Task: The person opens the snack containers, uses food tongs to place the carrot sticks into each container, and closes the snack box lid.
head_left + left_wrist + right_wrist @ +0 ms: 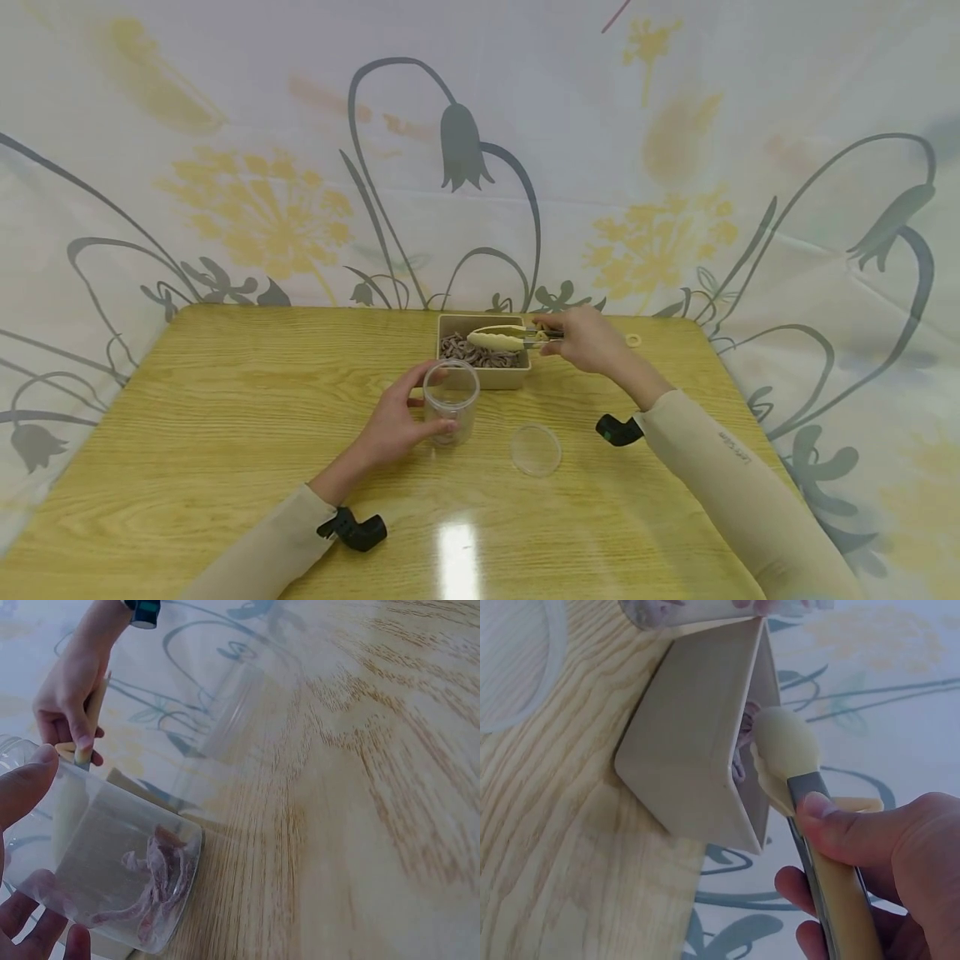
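Left hand: one (393, 423), fingers and thumb wrapped around the jar's side.
Jar: one, clear plastic (452, 404), open mouth upward, in front of the bin's left part; whether its base touches the table cannot be told.
Jar contents: several purplish-brown strips (161, 881), gathered at the bottom.
Right hand: one (592, 340), closed around the tongs' handles, thumb along one arm.
Tongs: one pair, cream scalloped heads on metal arms (497, 340), heads at the bin's opening; whether a strip is between them cannot be told.
Bin: one, beige, rectangular, open-topped (491, 380), near the table's far edge.
Bin contents: a heap of similar strips (467, 350), below the rim.
Lid: one, round, clear (536, 451), flat on the table, right of the jar and apart from it.
Table: wood-grained top (225, 392).
Backdrop: white cloth, grey and yellow flower print (300, 125).
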Demonstrator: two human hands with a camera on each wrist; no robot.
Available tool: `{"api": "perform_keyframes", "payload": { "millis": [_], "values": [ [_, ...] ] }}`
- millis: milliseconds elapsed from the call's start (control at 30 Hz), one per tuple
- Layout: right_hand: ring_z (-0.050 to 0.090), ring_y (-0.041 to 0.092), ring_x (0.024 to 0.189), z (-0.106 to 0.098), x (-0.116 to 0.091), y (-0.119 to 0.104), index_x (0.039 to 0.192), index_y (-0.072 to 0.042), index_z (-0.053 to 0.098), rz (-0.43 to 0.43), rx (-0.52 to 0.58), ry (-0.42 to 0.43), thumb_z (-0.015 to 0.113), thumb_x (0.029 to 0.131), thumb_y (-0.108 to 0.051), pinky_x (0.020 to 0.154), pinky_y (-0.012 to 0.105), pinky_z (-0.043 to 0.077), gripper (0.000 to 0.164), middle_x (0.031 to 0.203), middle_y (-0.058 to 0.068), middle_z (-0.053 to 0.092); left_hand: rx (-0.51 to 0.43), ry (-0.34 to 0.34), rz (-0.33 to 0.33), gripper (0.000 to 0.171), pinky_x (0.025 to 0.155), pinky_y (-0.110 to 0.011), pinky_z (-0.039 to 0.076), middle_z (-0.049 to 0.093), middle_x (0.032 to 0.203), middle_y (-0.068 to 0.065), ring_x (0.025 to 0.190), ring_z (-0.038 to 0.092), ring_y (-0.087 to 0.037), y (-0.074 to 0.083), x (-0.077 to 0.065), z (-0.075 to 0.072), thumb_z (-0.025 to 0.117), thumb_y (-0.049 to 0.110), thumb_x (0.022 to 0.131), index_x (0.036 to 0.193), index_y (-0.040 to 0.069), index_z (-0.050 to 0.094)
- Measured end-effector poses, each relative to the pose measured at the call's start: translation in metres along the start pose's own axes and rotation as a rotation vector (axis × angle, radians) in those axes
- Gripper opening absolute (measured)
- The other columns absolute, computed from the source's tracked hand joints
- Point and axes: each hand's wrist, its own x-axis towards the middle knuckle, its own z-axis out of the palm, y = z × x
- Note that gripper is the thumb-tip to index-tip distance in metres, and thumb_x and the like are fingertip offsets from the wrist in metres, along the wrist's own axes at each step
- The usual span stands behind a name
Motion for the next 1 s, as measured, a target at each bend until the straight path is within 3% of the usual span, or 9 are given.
{"api": "perform_keyframes", "payload": {
  "millis": [67, 133, 233, 367, 433, 533, 633, 833, 1000],
  "values": [
    [0.037, 0.009, 0.045, -0.001, 0.0, 0.0, 0.139, -0.006, 0.058, 0.013, 0.002, -0.015, 0.077, 0.088, -0.021, 0.05, 0.028, 0.032, 0.056, 0.12, 0.013, 0.069, 0.003, -0.001, -0.007, 0.081, 0.091, -0.059, 0.049, 0.054, 0.134, -0.025, 0.125, 0.049, -0.042, 0.01, -0.001, -0.001, 0.085, -0.001, 0.075, 0.145, 0.0, 0.044],
    [0.045, 0.009, 0.049, -0.002, 0.001, -0.001, 0.14, -0.007, 0.058, 0.022, -0.009, -0.032, 0.078, 0.088, -0.023, 0.052, 0.028, 0.036, 0.059, 0.122, 0.013, 0.069, 0.007, -0.004, -0.007, 0.079, 0.091, -0.058, 0.049, 0.054, 0.133, -0.026, 0.124, 0.049, -0.042, 0.019, -0.002, -0.002, 0.084, -0.001, 0.077, 0.144, -0.002, 0.045],
    [0.064, 0.016, 0.07, -0.001, 0.003, -0.001, 0.144, -0.006, 0.054, 0.013, -0.054, -0.088, 0.079, 0.087, -0.024, 0.061, 0.033, 0.048, 0.065, 0.127, 0.013, 0.066, 0.011, -0.004, 0.005, 0.076, 0.091, -0.057, 0.05, 0.054, 0.132, -0.025, 0.124, 0.05, -0.041, 0.026, -0.004, -0.003, 0.083, 0.001, 0.079, 0.144, -0.002, 0.044],
    [0.068, 0.026, 0.096, 0.001, 0.007, -0.002, 0.146, -0.006, 0.051, -0.014, -0.097, -0.149, 0.081, 0.085, -0.023, 0.077, 0.041, 0.055, 0.07, 0.131, 0.013, 0.063, 0.002, -0.003, 0.015, 0.077, 0.09, -0.058, 0.05, 0.054, 0.133, -0.026, 0.124, 0.049, -0.042, 0.029, -0.005, -0.004, 0.083, 0.001, 0.079, 0.145, -0.003, 0.044],
    [0.069, 0.024, 0.093, 0.002, 0.01, -0.003, 0.144, -0.006, 0.053, -0.031, -0.104, -0.146, 0.081, 0.086, -0.022, 0.077, 0.041, 0.056, 0.066, 0.129, 0.012, 0.065, -0.008, -0.005, 0.012, 0.077, 0.09, -0.06, 0.049, 0.054, 0.132, -0.027, 0.124, 0.049, -0.043, 0.03, -0.005, -0.004, 0.083, 0.0, 0.078, 0.144, -0.004, 0.044],
    [0.066, 0.017, 0.07, 0.003, 0.011, -0.004, 0.14, -0.007, 0.058, -0.047, -0.101, -0.12, 0.08, 0.086, -0.021, 0.066, 0.036, 0.054, 0.059, 0.12, 0.012, 0.07, -0.015, -0.008, 0.001, 0.078, 0.09, -0.06, 0.049, 0.054, 0.133, -0.027, 0.124, 0.049, -0.043, 0.031, -0.004, -0.004, 0.084, -0.002, 0.077, 0.144, -0.004, 0.044],
    [0.062, 0.012, 0.062, 0.004, 0.011, -0.005, 0.134, -0.008, 0.064, -0.06, -0.097, -0.087, 0.08, 0.086, -0.019, 0.06, 0.031, 0.05, 0.052, 0.11, 0.01, 0.073, -0.013, -0.009, -0.001, 0.078, 0.09, -0.06, 0.049, 0.054, 0.132, -0.027, 0.124, 0.049, -0.043, 0.029, -0.004, -0.005, 0.084, -0.003, 0.076, 0.144, -0.004, 0.045],
    [0.066, 0.014, 0.067, 0.005, 0.009, -0.001, 0.128, -0.007, 0.069, -0.083, -0.093, -0.038, 0.079, 0.086, -0.018, 0.058, 0.031, 0.052, 0.045, 0.098, 0.007, 0.075, -0.017, -0.006, 0.0, 0.079, 0.089, -0.06, 0.049, 0.054, 0.132, -0.028, 0.124, 0.049, -0.044, 0.03, -0.004, -0.005, 0.084, -0.004, 0.076, 0.144, -0.005, 0.044],
    [0.064, 0.01, 0.063, 0.003, 0.005, 0.003, 0.128, -0.004, 0.068, -0.092, -0.044, -0.015, 0.079, 0.086, -0.016, 0.057, 0.03, 0.05, 0.045, 0.101, 0.008, 0.075, -0.019, -0.008, 0.007, 0.079, 0.089, -0.059, 0.05, 0.055, 0.132, -0.027, 0.124, 0.049, -0.043, 0.03, -0.004, -0.005, 0.084, -0.004, 0.075, 0.144, -0.006, 0.044]
  ]
}}
